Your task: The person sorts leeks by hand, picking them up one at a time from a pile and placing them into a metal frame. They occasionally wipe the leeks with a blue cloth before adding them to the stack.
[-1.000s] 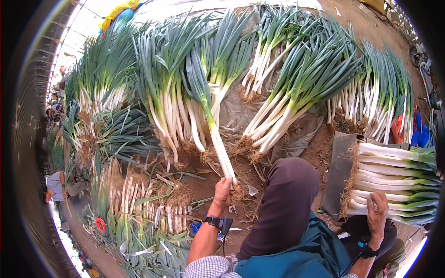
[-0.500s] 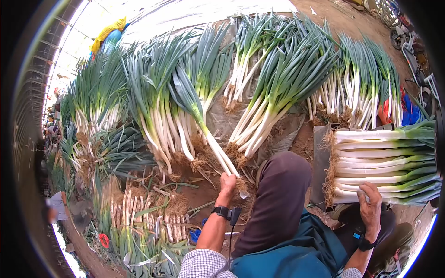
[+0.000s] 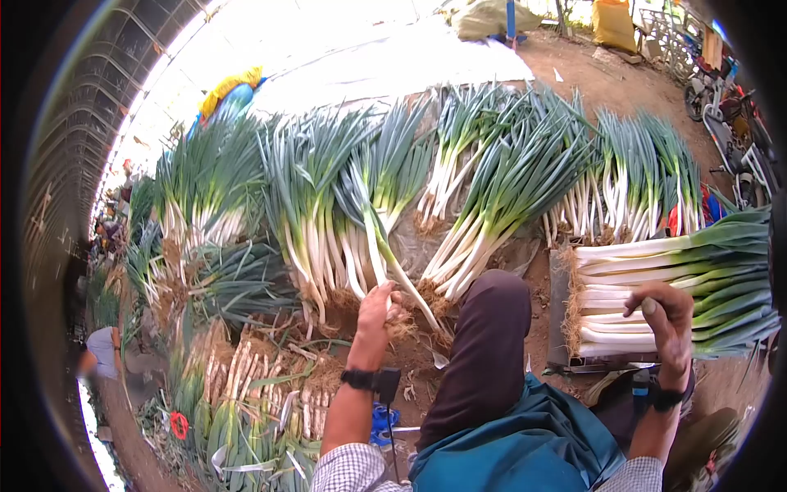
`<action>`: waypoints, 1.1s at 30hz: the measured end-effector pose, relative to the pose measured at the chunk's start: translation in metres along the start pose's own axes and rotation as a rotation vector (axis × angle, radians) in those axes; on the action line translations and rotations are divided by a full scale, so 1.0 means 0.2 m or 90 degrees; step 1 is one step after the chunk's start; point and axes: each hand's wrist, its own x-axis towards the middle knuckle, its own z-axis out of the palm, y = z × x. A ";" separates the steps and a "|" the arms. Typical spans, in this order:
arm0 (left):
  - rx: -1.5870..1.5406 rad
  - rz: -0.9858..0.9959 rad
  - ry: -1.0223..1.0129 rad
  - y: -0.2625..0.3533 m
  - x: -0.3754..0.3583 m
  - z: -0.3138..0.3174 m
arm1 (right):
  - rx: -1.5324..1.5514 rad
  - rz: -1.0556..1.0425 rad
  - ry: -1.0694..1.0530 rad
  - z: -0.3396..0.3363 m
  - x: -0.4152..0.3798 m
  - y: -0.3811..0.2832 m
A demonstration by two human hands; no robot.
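Observation:
Near the middle, my left hand is closed round the white root end of a leek. Another leek slants down just right of it, its roots on the ground. Above lie piles of long green leeks, white ends towards me. On the right my right hand hovers over a row of leeks laid side by side in a dark tray, roots to the left. Its fingers are curled, and what they hold, if anything, is hidden.
At lower left lies a heap of smaller leeks with a red ring. A person is at the far left edge. A yellow sack and bicycles stand at the upper right.
The view has shifted upward. My left hand has moved left off the slanting leek's lower end onto another leek. My right hand has risen slightly, fingers more curled.

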 end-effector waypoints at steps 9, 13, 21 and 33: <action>0.092 -0.062 -0.205 0.11 -1.01 0.03 | 0.278 0.303 -0.225 0.90 0.46 0.18; -0.016 -0.190 -0.308 -0.01 -1.23 -0.14 | 0.466 0.451 -0.261 1.42 0.53 0.33; 0.244 -0.180 -0.201 -0.15 -1.04 -0.42 | 0.686 0.354 -0.080 1.43 0.59 0.41; 0.671 0.443 -0.092 -0.27 -0.52 0.13 | 0.879 0.242 0.044 1.08 0.52 0.24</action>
